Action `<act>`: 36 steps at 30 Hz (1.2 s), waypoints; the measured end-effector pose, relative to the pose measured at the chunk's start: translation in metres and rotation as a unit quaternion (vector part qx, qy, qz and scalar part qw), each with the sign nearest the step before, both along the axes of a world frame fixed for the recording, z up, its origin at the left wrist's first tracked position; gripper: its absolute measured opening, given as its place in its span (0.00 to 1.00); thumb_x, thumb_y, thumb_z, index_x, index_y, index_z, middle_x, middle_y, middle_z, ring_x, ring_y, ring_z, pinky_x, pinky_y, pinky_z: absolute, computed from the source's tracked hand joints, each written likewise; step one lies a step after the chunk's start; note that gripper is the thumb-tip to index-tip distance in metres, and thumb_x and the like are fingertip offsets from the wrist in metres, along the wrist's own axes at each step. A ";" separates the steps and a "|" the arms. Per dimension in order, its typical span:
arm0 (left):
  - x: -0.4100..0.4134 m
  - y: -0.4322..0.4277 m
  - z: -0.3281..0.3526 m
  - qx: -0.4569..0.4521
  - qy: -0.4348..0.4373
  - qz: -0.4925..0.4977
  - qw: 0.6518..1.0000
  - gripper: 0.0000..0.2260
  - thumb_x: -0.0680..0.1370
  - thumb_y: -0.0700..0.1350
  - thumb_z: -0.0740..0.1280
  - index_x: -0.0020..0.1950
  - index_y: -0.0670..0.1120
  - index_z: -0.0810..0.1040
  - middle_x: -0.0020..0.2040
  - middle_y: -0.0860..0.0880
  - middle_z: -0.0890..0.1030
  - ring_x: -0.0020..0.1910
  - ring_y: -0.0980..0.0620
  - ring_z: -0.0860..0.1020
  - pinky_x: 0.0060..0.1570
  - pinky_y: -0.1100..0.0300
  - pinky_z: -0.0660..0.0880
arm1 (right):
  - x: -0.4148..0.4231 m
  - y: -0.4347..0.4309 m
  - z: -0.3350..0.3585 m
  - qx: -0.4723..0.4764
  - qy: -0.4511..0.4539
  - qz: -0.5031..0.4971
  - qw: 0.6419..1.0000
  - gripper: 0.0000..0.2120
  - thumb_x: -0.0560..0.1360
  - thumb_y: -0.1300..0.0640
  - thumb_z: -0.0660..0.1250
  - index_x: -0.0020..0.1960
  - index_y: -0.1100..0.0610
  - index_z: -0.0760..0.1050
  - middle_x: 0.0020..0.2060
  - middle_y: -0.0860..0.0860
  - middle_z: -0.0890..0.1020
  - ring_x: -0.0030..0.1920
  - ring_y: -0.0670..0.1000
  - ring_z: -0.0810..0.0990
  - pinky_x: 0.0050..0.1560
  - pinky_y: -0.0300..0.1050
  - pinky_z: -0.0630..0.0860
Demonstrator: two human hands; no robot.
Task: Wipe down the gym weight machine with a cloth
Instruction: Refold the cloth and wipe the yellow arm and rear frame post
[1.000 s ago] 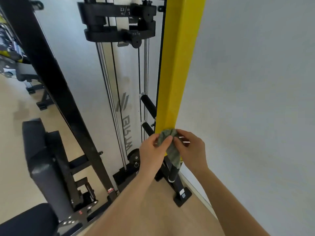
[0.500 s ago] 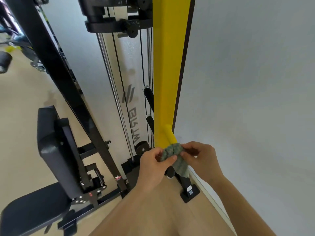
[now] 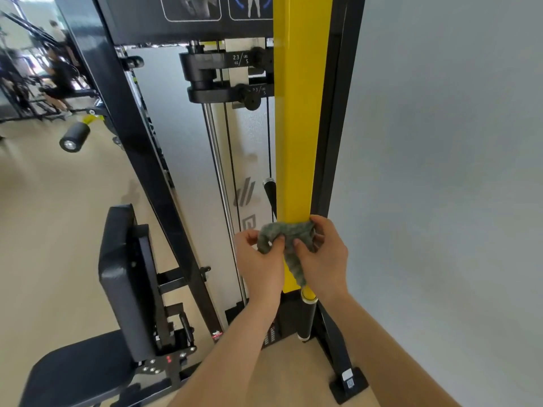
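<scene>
The weight machine's yellow upright post (image 3: 296,136) rises in the middle of the view, beside black weight plates (image 3: 217,71) and steel guide rods (image 3: 216,171). A crumpled grey-green cloth (image 3: 289,235) is wrapped across the front of the post low down, with one end hanging. My left hand (image 3: 258,259) pinches the cloth's left part with thumb and fingers. My right hand (image 3: 323,257) grips its right part, fingers curled round the post's right edge.
A black padded seat and backrest (image 3: 123,283) stand at lower left. A slanted black frame beam (image 3: 141,160) runs between them and the post. A grey wall (image 3: 440,171) is close on the right. Other people and equipment are at far left. Beige floor lies below.
Both hands and the cloth have come back onto the yellow post and sit higher on it than half a second ago. The camera has tilted upward, showing more of the weight stack.
</scene>
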State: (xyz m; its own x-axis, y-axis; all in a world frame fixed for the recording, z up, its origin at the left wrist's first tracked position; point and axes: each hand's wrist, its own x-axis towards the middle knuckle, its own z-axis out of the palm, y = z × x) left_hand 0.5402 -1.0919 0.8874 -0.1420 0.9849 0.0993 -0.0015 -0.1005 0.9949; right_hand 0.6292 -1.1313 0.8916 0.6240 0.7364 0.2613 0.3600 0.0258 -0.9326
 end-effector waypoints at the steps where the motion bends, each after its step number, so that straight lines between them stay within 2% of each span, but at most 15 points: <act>1: 0.000 0.001 0.000 -0.002 -0.004 0.001 1.000 0.13 0.75 0.41 0.75 0.51 0.52 0.72 0.49 0.51 0.77 0.48 0.54 0.78 0.55 0.50 0.80 | 0.001 0.001 0.000 0.012 0.011 -0.004 1.000 0.19 0.77 0.63 0.71 0.65 0.51 0.73 0.52 0.42 0.79 0.50 0.38 0.78 0.48 0.22 0.74; 4: -0.002 0.006 0.003 -0.006 -0.021 -0.034 0.999 0.09 0.77 0.42 0.73 0.51 0.53 0.75 0.49 0.53 0.80 0.49 0.55 0.80 0.55 0.51 0.81 | 0.005 0.004 0.005 0.043 0.027 -0.015 0.999 0.17 0.77 0.64 0.71 0.62 0.51 0.75 0.52 0.41 0.80 0.51 0.39 0.80 0.54 0.32 0.79; 7: -0.003 0.018 0.016 -0.008 -0.015 -0.084 0.996 0.06 0.78 0.43 0.72 0.52 0.53 0.79 0.49 0.54 0.82 0.51 0.54 0.81 0.53 0.54 0.82 | 0.009 0.009 0.017 0.064 0.018 -0.014 0.998 0.16 0.76 0.64 0.71 0.62 0.52 0.76 0.52 0.44 0.82 0.52 0.42 0.82 0.53 0.35 0.80; 10: -0.006 0.024 0.036 0.019 0.009 -0.121 0.992 0.05 0.79 0.42 0.69 0.53 0.52 0.80 0.48 0.53 0.82 0.48 0.59 0.80 0.43 0.69 0.76 | 0.012 0.011 0.034 0.086 0.012 -0.011 0.996 0.16 0.76 0.64 0.72 0.61 0.52 0.76 0.52 0.44 0.82 0.52 0.40 0.82 0.54 0.36 0.80; 11: -0.006 0.026 0.040 0.031 0.014 -0.136 0.990 0.05 0.80 0.43 0.68 0.55 0.51 0.80 0.49 0.53 0.82 0.48 0.61 0.80 0.41 0.72 0.75 | 0.013 0.012 0.040 0.098 0.008 -0.014 0.995 0.16 0.76 0.65 0.72 0.61 0.52 0.76 0.52 0.44 0.82 0.52 0.41 0.82 0.54 0.37 0.80; 12: -0.007 0.028 0.044 0.044 0.021 -0.149 0.988 0.06 0.81 0.44 0.68 0.56 0.50 0.80 0.50 0.53 0.82 0.49 0.61 0.79 0.43 0.71 0.75 | 0.014 0.013 0.045 0.110 0.004 -0.017 0.994 0.17 0.76 0.66 0.72 0.60 0.51 0.76 0.52 0.44 0.83 0.52 0.42 0.82 0.54 0.38 0.81; 15: -0.008 0.039 0.052 0.076 0.047 -0.170 0.981 0.09 0.82 0.48 0.66 0.61 0.52 0.81 0.54 0.54 0.81 0.55 0.57 0.79 0.58 0.58 0.78 | 0.016 0.016 0.061 0.143 -0.005 -0.026 0.989 0.16 0.75 0.67 0.72 0.57 0.50 0.77 0.50 0.45 0.83 0.51 0.45 0.83 0.54 0.42 0.82; 16: -0.008 0.043 0.056 0.090 0.053 -0.175 0.979 0.10 0.83 0.48 0.64 0.62 0.52 0.80 0.55 0.55 0.80 0.57 0.60 0.78 0.60 0.60 0.77 | 0.017 0.017 0.067 0.152 -0.010 -0.028 0.988 0.16 0.75 0.67 0.72 0.57 0.51 0.77 0.50 0.46 0.84 0.51 0.46 0.84 0.55 0.44 0.82; 18: -0.009 0.047 0.071 0.124 0.072 -0.177 0.974 0.10 0.84 0.46 0.62 0.63 0.50 0.80 0.56 0.57 0.78 0.58 0.72 0.74 0.57 0.74 0.72 | 0.018 0.020 0.079 0.170 -0.021 -0.034 0.985 0.15 0.75 0.67 0.73 0.57 0.52 0.78 0.49 0.47 0.84 0.51 0.47 0.84 0.55 0.46 0.82; 19: -0.009 0.049 0.080 0.142 0.076 -0.175 0.971 0.10 0.84 0.45 0.62 0.63 0.50 0.79 0.56 0.56 0.77 0.58 0.70 0.74 0.56 0.74 0.72 | 0.019 0.022 0.086 0.180 -0.026 -0.036 0.983 0.15 0.75 0.67 0.73 0.57 0.53 0.78 0.49 0.48 0.84 0.51 0.47 0.84 0.55 0.47 0.82; 21: -0.009 0.053 0.098 0.165 0.064 -0.165 0.970 0.11 0.83 0.45 0.64 0.65 0.51 0.78 0.56 0.53 0.77 0.57 0.60 0.77 0.57 0.66 0.76 | 0.018 0.025 0.101 0.201 -0.032 -0.036 0.978 0.14 0.75 0.66 0.73 0.57 0.53 0.78 0.49 0.47 0.84 0.51 0.48 0.84 0.55 0.47 0.82; 23: -0.008 0.056 0.118 0.177 0.034 -0.150 0.972 0.13 0.81 0.46 0.68 0.65 0.52 0.75 0.56 0.54 0.77 0.56 0.57 0.77 0.55 0.62 0.78 | 0.017 0.028 0.118 0.216 -0.039 -0.035 0.975 0.14 0.75 0.65 0.73 0.57 0.53 0.77 0.49 0.47 0.84 0.50 0.47 0.84 0.54 0.45 0.82; 26: -0.006 0.063 0.145 0.203 -0.002 -0.120 0.972 0.14 0.78 0.48 0.72 0.60 0.52 0.72 0.52 0.55 0.77 0.51 0.53 0.79 0.49 0.57 0.81 | 0.019 0.033 0.143 0.237 -0.057 -0.031 0.969 0.13 0.75 0.65 0.73 0.56 0.55 0.77 0.48 0.47 0.83 0.49 0.47 0.84 0.53 0.42 0.82; 31: -0.003 0.076 0.186 0.262 -0.018 -0.121 0.957 0.08 0.77 0.43 0.73 0.48 0.52 0.76 0.46 0.53 0.80 0.45 0.53 0.80 0.46 0.48 0.82 | 0.026 0.036 0.180 0.249 -0.082 -0.020 0.965 0.13 0.74 0.63 0.75 0.55 0.55 0.77 0.46 0.50 0.84 0.47 0.48 0.85 0.50 0.42 0.82; 36: -0.001 0.084 0.220 0.311 -0.044 -0.130 0.940 0.05 0.77 0.41 0.73 0.49 0.48 0.80 0.44 0.51 0.81 0.45 0.51 0.81 0.47 0.44 0.82 | 0.032 0.038 0.212 0.262 -0.081 -0.013 0.961 0.12 0.73 0.62 0.76 0.54 0.57 0.78 0.45 0.52 0.85 0.47 0.48 0.85 0.51 0.45 0.83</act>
State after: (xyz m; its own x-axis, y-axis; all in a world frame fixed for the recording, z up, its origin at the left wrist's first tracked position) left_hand 0.5392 -1.0080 1.1075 0.0617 0.7426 0.6669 -0.1856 -0.6480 0.7387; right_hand 0.6608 -1.0936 1.1033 0.5593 0.4617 0.6885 0.5069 0.4667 -0.7247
